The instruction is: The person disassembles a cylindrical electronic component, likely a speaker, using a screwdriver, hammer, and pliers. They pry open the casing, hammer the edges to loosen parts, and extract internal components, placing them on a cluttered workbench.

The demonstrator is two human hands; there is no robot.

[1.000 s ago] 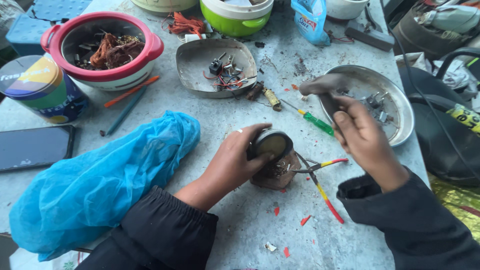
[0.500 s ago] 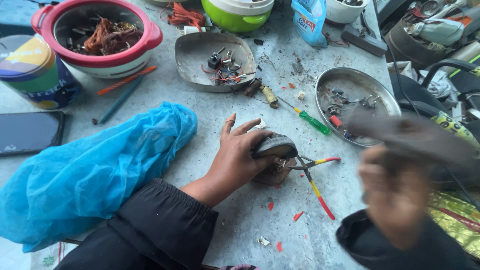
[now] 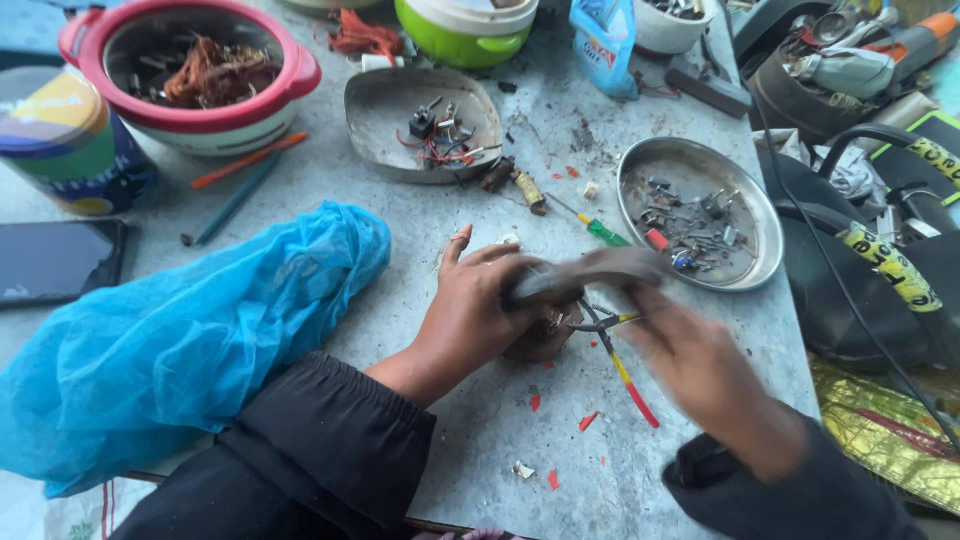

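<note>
blue bag (image 3: 190,340) crowds left, perhaps bare tabletop (image 3: 560,450) nearside

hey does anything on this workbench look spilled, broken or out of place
Small red plastic chips lie scattered on the grey tabletop near the left hand and blurred right hand. Dark grit is strewn beside the round metal dish. A crumpled blue plastic cover sprawls across the table's left side.
</note>
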